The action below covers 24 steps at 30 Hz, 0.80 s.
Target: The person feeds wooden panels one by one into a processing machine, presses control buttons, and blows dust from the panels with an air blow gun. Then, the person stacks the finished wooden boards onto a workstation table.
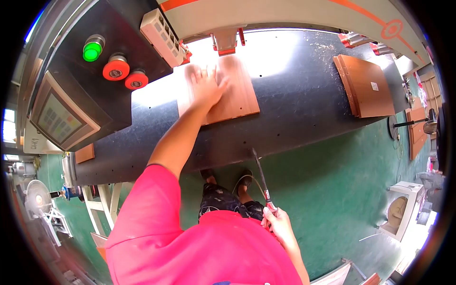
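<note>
My left hand (207, 89) lies on a brown wood panel (240, 92), fingers spread and pointing toward the machine. The panel rests on the black worktable (294, 102), under the machine's front edge, and small holes show near its near edge. Down by my right side, my right hand (279, 224) is wrapped round the handle of an air blow gun (266, 190) with a long thin dark nozzle. Its nozzle tip reaches up to the table's front edge. A thin pale hose shows beside it, near my feet.
At upper left are a control box with a green button (92, 49), red buttons (116, 69) and a screen (59, 114). Stacked brown panels (365, 85) lie on the table's right end. A fan (39, 197) stands at left; a white box-shaped unit (401, 210) stands on the green floor.
</note>
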Tool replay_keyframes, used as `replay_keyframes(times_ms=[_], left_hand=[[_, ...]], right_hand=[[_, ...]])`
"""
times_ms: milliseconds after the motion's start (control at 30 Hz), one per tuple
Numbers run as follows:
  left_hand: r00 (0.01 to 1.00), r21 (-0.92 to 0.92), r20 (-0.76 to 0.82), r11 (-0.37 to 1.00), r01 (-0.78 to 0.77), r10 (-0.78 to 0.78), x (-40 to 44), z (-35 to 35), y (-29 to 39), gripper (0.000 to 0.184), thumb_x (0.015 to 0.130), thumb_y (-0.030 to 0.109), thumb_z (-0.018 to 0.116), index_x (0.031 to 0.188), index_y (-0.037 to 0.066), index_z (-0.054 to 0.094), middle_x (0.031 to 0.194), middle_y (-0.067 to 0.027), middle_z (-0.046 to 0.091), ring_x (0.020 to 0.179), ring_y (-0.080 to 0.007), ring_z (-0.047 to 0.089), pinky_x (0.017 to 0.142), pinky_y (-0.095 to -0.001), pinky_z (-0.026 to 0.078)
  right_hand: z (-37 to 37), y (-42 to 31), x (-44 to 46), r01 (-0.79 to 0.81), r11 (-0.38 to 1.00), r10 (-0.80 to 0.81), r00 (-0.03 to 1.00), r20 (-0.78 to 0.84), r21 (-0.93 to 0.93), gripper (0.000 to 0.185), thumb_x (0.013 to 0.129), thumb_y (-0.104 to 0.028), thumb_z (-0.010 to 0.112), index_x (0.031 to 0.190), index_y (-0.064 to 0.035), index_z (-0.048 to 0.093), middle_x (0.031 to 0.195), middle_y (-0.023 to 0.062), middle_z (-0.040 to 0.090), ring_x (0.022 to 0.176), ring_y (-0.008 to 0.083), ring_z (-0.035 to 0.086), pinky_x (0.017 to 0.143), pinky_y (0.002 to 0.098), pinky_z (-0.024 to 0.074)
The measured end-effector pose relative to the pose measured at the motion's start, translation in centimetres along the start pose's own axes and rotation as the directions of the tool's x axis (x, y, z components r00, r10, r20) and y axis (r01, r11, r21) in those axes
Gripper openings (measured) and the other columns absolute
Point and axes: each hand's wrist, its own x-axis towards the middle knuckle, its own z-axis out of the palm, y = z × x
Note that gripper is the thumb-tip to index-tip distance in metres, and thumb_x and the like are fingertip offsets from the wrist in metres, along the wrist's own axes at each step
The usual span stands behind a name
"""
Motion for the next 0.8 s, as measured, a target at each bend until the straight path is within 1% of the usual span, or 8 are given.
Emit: replay_keyframes(times_ms=[67,167,200,400,567,700,767,800], left_hand=[[0.941,-0.132,0.336,0.991,0.008,0.037,-1.4,-2.2,0.3,0.083,0.09,0.067,0.048,0.153,0.015,0.032,0.161,-0.0166,0.021,0.15,-0.0333,0.013,0.12,-0.0529,0.002],[0.917,-0.031,0.395,0.997,0.073,-0.055,-1.4,-3.0,1.2,0.079,0.09,0.062,0.054,0.151,0.016,0.035,0.159,-0.0162,0.026,0.148,-0.0339,0.016,0.12,-0.0518,0.006],[0.921,-0.018,0.385,0.997,0.07,-0.058,-1.5,-2.8,1.1,0.078,0.09,0.067,0.046,0.151,0.02,0.037,0.16,-0.0149,0.025,0.149,-0.0332,0.017,0.12,-0.0515,0.004],[0.903,-0.026,0.425,0.996,0.087,-0.068,-1.5,-2.8,0.9,0.08,0.09,0.068,0.045,0.152,0.018,0.036,0.16,-0.0143,0.023,0.149,-0.0329,0.015,0.121,-0.0523,0.003],[0.864,-0.114,0.496,0.98,0.164,-0.087,-1.1,-3.8,1.1,0.081,0.091,0.069,0.04,0.153,0.017,0.032,0.16,-0.0168,0.023,0.15,-0.0358,0.014,0.12,-0.0542,0.001],[0.989,-0.524,0.131,0.851,0.008,0.071,-7.0,-8.3,1.7,0.051,0.096,0.038,0.057,0.138,0.009,0.051,0.14,-0.0195,0.051,0.129,-0.0343,0.049,0.11,-0.0433,0.035],[0.873,-0.631,0.484,0.716,0.298,0.063,-11.6,-16.7,2.5,0.032,0.094,0.023,0.062,0.121,0.004,0.061,0.115,-0.0173,0.066,0.101,-0.0302,0.064,0.088,-0.0375,0.049],[0.907,-0.684,0.421,0.657,0.316,0.003,-15.7,-17.9,2.4,0.028,0.095,0.023,0.06,0.115,0.003,0.062,0.108,-0.0158,0.067,0.093,-0.029,0.065,0.082,-0.0365,0.05]], right_hand=[[-0.1,-0.7,0.1,0.002,0.997,-0.002,1.0,-0.001,0.071,0.028,0.098,-0.032,0.061,0.09,-0.0049,0.059,0.067,0.0024,0.063,0.058,0.0091,0.058,0.051,0.0232,0.0412],[-0.1,-0.9,0.6,-0.007,0.998,0.008,1.0,-0.009,0.061,0.027,0.098,-0.033,0.06,0.093,-0.0059,0.06,0.068,0.002,0.064,0.06,0.0091,0.06,0.051,0.0225,0.0417],[-0.2,-1.2,0.7,0.0,0.999,0.001,1.0,-0.02,0.047,0.028,0.098,-0.033,0.06,0.094,-0.0057,0.06,0.068,0.002,0.064,0.061,0.0092,0.06,0.051,0.0224,0.0418],[-0.5,-2.8,0.2,0.19,0.981,-0.189,0.982,-0.025,0.026,0.036,0.101,-0.039,0.054,0.096,-0.0036,0.056,0.074,0.0069,0.066,0.06,0.0119,0.064,0.045,0.0204,0.0433],[-1.0,-3.1,-1.6,0.254,0.967,-0.254,0.967,-0.013,0.031,0.034,0.1,-0.037,0.056,0.101,-0.0035,0.058,0.076,0.0051,0.065,0.062,0.0106,0.063,0.046,0.0207,0.043],[-1.8,-3.2,-1.7,0.29,0.956,-0.29,0.957,-0.005,0.048,0.037,0.1,-0.04,0.055,0.101,-0.0037,0.057,0.076,0.0047,0.065,0.061,0.0112,0.064,0.046,0.0204,0.0424],[-2.2,-3.2,-0.9,0.341,0.939,-0.341,0.94,-0.007,0.04,0.04,0.101,-0.043,0.053,0.099,-0.0038,0.056,0.076,0.007,0.066,0.056,0.0137,0.065,0.043,0.0204,0.0424],[-2.3,-3.1,-0.4,0.349,0.935,-0.35,0.937,0.004,0.06,0.04,0.101,-0.043,0.053,0.099,-0.0038,0.056,0.076,0.007,0.065,0.056,0.0137,0.065,0.042,0.0203,0.042]])
